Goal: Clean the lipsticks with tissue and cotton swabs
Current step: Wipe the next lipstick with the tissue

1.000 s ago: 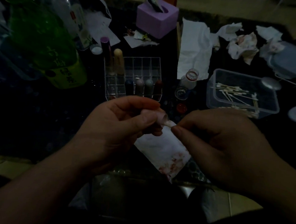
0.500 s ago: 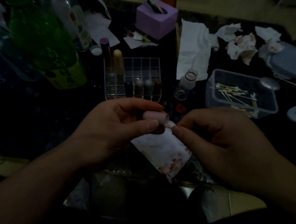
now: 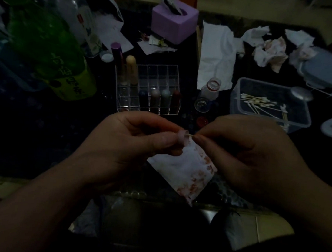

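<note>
Head view, dim light. Grips a pale pink lipstick tube (image 3: 182, 137) in the left hand (image 3: 124, 148), fingers and thumb curled round it, its open end turned toward the right hand (image 3: 247, 157). Pinches a cotton swab (image 3: 190, 135) between right thumb and forefinger, with the other fingers curled in. Leaves only a short stretch of stick showing, its tip at the tube's mouth; cannot tell whether it reaches inside. Holds both over a stained tissue (image 3: 185, 170) that lies on the dark table (image 3: 32, 136) close to the near edge, smeared red-pink along its right and lower sides. Shows, just behind the hands, a clear acrylic organizer (image 3: 164, 74), with four capped lipsticks (image 3: 155, 99) upright side by side in its front row and two taller tubes (image 3: 131, 68) standing in its back left corner. Shows, to the right of the organizer, a small open bottle (image 3: 211, 89) and a red cap (image 3: 202, 120) on the table in front of it. Shows, farther right, a clear plastic box (image 3: 299, 123) with loose swabs (image 3: 257, 101) inside. Places a flat white tissue (image 3: 217, 58) behind the small bottle, crumpled stained tissues (image 3: 270, 52) to its right, and a purple tissue box (image 3: 174, 22) at the far edge. Fills the far left with a large green bottle (image 3: 41, 38).
</note>
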The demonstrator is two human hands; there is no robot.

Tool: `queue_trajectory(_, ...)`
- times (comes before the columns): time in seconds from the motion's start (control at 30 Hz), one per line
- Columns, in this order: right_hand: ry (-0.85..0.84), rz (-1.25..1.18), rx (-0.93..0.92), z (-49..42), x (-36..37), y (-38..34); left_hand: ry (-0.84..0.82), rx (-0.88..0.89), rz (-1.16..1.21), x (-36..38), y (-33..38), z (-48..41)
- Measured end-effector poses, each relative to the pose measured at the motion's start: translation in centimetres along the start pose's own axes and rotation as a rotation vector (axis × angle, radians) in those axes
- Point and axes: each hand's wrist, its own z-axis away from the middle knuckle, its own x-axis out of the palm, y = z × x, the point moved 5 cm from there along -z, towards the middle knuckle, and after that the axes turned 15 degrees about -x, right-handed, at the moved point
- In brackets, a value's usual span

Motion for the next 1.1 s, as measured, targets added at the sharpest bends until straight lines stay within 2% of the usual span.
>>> queue_trajectory(0.17,0.038,0.070,-0.040,0.0,-0.2,-0.2,0.035,-0.005,0.041,0.1,0.4,0.2)
queue_trajectory(0.33,-0.009,0.050,-0.040,-0.1,0.1,-0.7,0.019,0.050,0.064,-0.2,0.5,0.1)
queue_trajectory(0.5,-0.052,-0.140,0.064,0.0,0.5,-0.7,0.041,0.149,-0.002,-0.6,0.3,0.1)
queue_trajectory(0.63,-0.013,-0.380,0.230,0.4,1.0,-0.4,0.070,0.167,-0.117,-0.6,0.2,0.0)
queue_trajectory(0.7,0.013,-0.421,0.259,0.5,0.8,-0.3,0.059,0.169,-0.170,-0.3,0.3,0.1)
queue_trajectory(0.87,-0.008,-0.370,0.219,0.6,0.4,-0.2,0.096,0.163,-0.258,0.0,0.4,0.3)
queue_trajectory(1.1,-0.011,-0.155,0.142,0.3,-0.4,0.0,0.011,0.094,-0.087,0.3,0.3,0.1)
